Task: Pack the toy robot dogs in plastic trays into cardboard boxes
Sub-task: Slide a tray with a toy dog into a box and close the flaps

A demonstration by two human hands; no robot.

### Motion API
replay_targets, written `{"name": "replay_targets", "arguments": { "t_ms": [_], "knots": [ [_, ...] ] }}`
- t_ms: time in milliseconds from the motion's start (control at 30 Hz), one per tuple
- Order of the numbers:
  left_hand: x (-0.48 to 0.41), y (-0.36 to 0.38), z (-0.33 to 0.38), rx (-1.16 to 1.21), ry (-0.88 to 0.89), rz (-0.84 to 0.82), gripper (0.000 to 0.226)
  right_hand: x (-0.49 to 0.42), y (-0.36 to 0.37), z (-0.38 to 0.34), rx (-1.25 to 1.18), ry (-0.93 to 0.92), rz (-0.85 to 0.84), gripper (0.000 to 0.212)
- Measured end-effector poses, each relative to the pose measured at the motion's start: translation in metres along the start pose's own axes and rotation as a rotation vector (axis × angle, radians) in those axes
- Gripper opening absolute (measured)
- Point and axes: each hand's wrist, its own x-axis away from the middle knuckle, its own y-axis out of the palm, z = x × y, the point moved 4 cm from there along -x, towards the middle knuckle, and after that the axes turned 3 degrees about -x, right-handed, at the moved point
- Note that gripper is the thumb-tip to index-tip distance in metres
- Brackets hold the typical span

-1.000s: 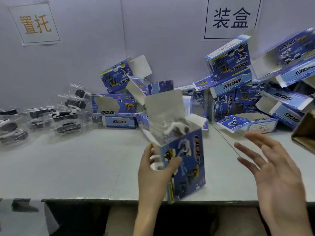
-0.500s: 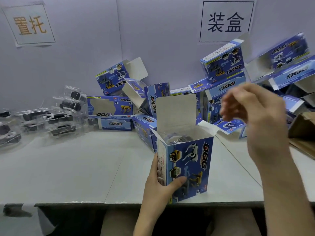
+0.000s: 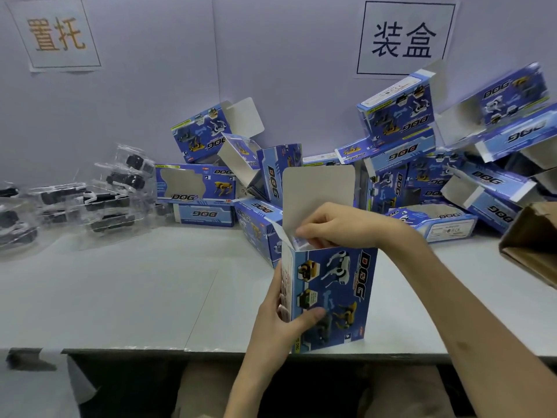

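The left hand (image 3: 283, 324) grips an upright blue box (image 3: 346, 285) labelled "DOG"; the right hand (image 3: 337, 227) pinches its open top.

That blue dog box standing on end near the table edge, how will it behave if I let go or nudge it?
Probably tippy: the blue box stands on its narrow end near the table edge, steadied by the left hand. Likely light and somewhat flexible, being thin card with its top flap open. Its printed faces look glossy, so perhaps slippery.
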Motion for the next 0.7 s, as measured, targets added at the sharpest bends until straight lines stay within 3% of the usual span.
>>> {"name": "replay_targets", "arguments": {
  "t_ms": [100,167,233,333,600,700],
  "knots": [
    [0.005,0.000,0.016,-0.030,0.126,0.133,0.089,0.001,0.003,-0.001,-0.028,-0.015,-0.005,0.043],
    [0.004,-0.007,0.039,-0.121,0.329,0.333,0.075,0.001,0.002,-0.002,-0.048,-0.017,-0.001,0.043],
    [0.000,-0.010,0.066,-0.228,0.507,0.405,0.059,0.001,0.000,-0.003,-0.067,-0.002,0.004,0.043],
    [-0.010,-0.005,0.090,-0.403,0.626,0.331,0.040,0.001,-0.002,-0.001,-0.139,0.055,0.024,0.043],
    [-0.017,-0.004,0.098,-0.559,0.621,0.260,0.023,-0.002,-0.007,0.006,-0.393,0.238,0.199,0.038],
    [-0.018,0.004,0.114,-0.842,0.643,0.238,0.027,-0.002,-0.009,0.008,-0.451,0.268,0.228,0.039]
  ]
}}
